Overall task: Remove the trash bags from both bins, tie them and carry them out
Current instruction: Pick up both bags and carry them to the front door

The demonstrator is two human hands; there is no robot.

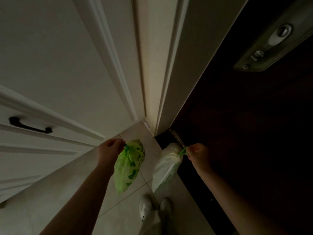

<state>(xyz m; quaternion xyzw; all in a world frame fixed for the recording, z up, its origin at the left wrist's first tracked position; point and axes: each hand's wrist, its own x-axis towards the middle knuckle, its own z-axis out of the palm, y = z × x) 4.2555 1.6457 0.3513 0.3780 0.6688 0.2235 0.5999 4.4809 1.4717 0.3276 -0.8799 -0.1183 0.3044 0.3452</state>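
Note:
My left hand (110,150) grips the knotted top of a light green trash bag (129,167) with darker green shapes inside; the bag hangs above the tiled floor. My right hand (197,152) holds the green drawstring of a white trash bag (165,168), which hangs close to the dark door's edge. Both bags dangle in front of my legs, apart from each other. No bins are in view.
A dark wooden door (245,133) with a metal lock plate (274,46) fills the right. A white door frame (157,65) stands ahead. White cabinet doors with a black handle (30,125) are on the left. My white shoes (145,209) stand on beige tiles.

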